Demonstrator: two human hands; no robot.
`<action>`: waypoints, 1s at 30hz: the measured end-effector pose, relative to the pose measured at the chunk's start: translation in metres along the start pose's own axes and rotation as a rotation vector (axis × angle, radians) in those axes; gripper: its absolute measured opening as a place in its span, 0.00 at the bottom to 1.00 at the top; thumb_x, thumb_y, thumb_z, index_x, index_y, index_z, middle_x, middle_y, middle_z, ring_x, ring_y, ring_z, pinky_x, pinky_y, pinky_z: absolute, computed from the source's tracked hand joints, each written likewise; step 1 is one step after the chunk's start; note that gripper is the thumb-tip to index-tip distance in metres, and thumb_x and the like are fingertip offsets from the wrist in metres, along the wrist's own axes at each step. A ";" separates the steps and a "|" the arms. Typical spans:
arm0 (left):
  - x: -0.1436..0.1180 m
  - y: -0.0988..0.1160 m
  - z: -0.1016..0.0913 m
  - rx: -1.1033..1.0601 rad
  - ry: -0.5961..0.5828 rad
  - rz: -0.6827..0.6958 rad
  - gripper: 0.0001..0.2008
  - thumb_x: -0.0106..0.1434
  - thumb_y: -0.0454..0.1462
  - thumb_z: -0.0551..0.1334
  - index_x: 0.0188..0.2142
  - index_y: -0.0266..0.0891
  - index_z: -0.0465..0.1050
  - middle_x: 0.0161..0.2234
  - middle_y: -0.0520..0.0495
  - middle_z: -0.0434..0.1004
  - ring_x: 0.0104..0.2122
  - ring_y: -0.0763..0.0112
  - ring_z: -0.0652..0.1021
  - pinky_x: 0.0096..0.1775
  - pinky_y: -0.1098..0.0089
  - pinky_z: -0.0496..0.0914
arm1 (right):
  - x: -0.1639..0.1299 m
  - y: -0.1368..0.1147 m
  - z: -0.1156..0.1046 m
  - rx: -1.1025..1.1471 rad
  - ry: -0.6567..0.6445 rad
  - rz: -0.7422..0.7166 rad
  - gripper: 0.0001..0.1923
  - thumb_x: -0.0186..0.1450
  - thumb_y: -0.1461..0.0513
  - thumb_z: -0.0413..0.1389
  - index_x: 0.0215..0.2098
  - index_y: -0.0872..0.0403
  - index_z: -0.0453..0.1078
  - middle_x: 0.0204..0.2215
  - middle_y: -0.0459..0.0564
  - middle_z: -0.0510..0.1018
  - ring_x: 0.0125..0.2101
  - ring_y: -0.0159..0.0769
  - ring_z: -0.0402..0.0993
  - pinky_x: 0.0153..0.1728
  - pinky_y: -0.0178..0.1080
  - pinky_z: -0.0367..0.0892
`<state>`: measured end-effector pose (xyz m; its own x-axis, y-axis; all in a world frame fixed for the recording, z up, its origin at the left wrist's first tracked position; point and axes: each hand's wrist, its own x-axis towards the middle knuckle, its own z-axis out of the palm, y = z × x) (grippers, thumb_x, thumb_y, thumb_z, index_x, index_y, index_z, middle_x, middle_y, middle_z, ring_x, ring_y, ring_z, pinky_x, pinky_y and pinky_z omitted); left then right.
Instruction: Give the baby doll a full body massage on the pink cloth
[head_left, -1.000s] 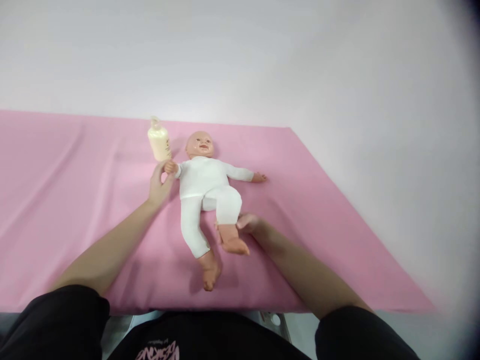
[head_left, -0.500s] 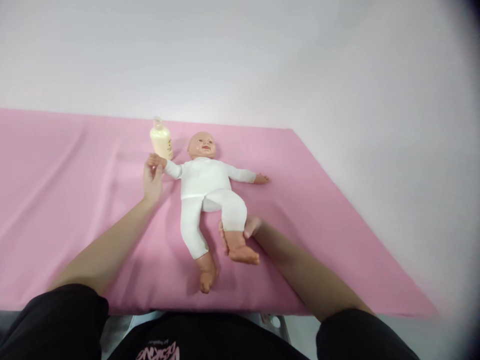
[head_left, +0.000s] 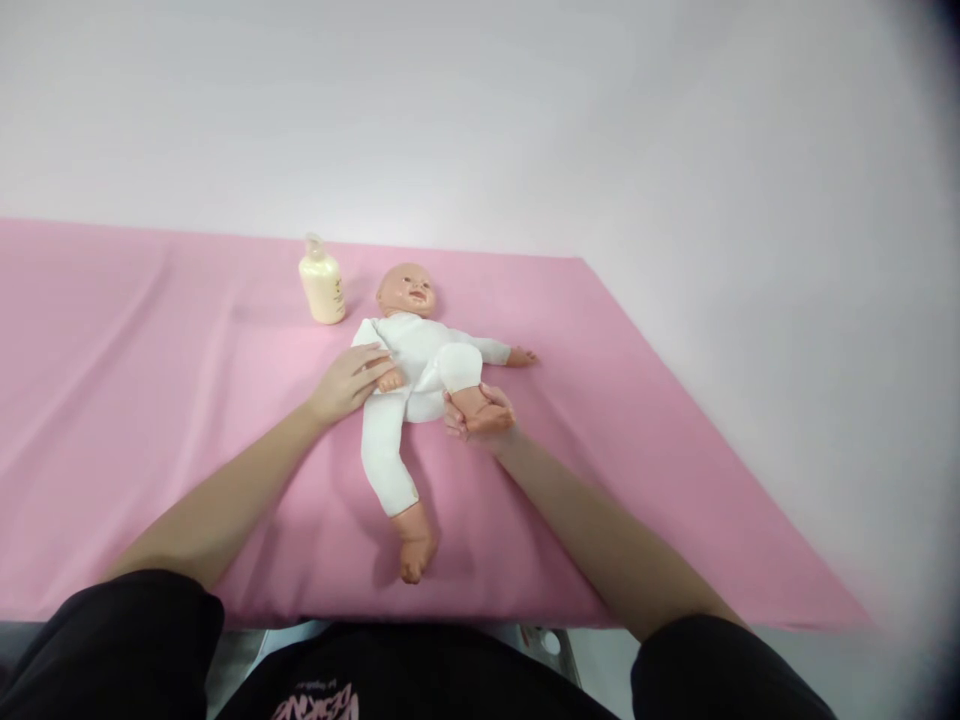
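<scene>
A baby doll (head_left: 420, 343) in a white cloth suit lies on its back, head toward the far edge. My left hand (head_left: 351, 383) is closed over the doll's arm on the left, which is folded across its body; the doll's small hand pokes out past my fingers. My right hand (head_left: 480, 412) grips the doll's lower leg on the right from beneath. That leg is bent, with the knee raised over the belly and the foot in front of my palm. The doll's other leg (head_left: 390, 460) lies stretched toward me, and its other arm is spread out to the right.
A pump bottle (head_left: 323, 288) of pale yellow liquid stands to the left of the doll's head. Pink cloth (head_left: 187, 420) covers the table, with soft creases on the left. A white wall (head_left: 465, 120) rises behind and to the right.
My left hand has brought the doll's arm from outstretched beside the bottle in across its body. My right hand has pushed the held leg up, bending it toward the belly.
</scene>
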<state>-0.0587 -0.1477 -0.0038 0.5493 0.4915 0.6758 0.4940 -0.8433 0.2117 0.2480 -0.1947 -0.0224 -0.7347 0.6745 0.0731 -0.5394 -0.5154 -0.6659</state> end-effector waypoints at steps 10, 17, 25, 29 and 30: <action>-0.005 -0.044 -0.001 -0.472 0.761 -0.781 0.26 0.68 0.58 0.59 0.56 0.45 0.65 0.58 0.39 0.71 0.58 0.60 0.76 0.56 0.59 0.74 | 0.001 0.001 0.016 -0.422 -0.694 0.658 0.30 0.55 0.61 0.73 0.51 0.58 0.67 0.44 0.60 0.84 0.48 0.48 0.82 0.46 0.42 0.76; -0.006 -0.033 -0.004 -0.347 0.700 -0.639 0.25 0.70 0.58 0.57 0.55 0.44 0.67 0.56 0.39 0.73 0.57 0.61 0.76 0.60 0.59 0.71 | 0.001 0.002 0.011 -0.322 -0.768 0.651 0.33 0.52 0.63 0.74 0.51 0.58 0.66 0.41 0.60 0.84 0.44 0.48 0.83 0.46 0.45 0.75; 0.002 0.001 -0.001 -0.030 -0.044 0.074 0.16 0.73 0.40 0.56 0.57 0.45 0.74 0.55 0.38 0.79 0.61 0.56 0.74 0.60 0.51 0.69 | 0.001 0.001 0.000 0.053 -0.011 0.019 0.26 0.62 0.45 0.58 0.42 0.60 0.72 0.24 0.46 0.77 0.22 0.30 0.71 0.30 0.35 0.69; 0.002 0.001 0.000 -0.005 -0.074 0.059 0.17 0.74 0.39 0.55 0.58 0.47 0.75 0.55 0.39 0.79 0.61 0.56 0.74 0.60 0.49 0.70 | 0.009 -0.004 0.004 0.011 0.203 0.030 0.26 0.67 0.46 0.48 0.37 0.60 0.72 0.19 0.44 0.71 0.18 0.30 0.65 0.26 0.37 0.65; 0.002 0.001 -0.001 -0.018 -0.067 0.038 0.17 0.74 0.39 0.55 0.58 0.46 0.75 0.55 0.39 0.79 0.61 0.56 0.74 0.60 0.49 0.69 | 0.009 -0.004 0.003 -0.008 0.200 0.037 0.26 0.68 0.46 0.47 0.38 0.59 0.72 0.19 0.44 0.71 0.18 0.31 0.65 0.26 0.37 0.65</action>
<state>-0.0575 -0.1476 -0.0019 0.6117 0.4718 0.6350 0.4599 -0.8652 0.1999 0.2421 -0.1882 -0.0173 -0.6570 0.7472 -0.1001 -0.5094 -0.5380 -0.6716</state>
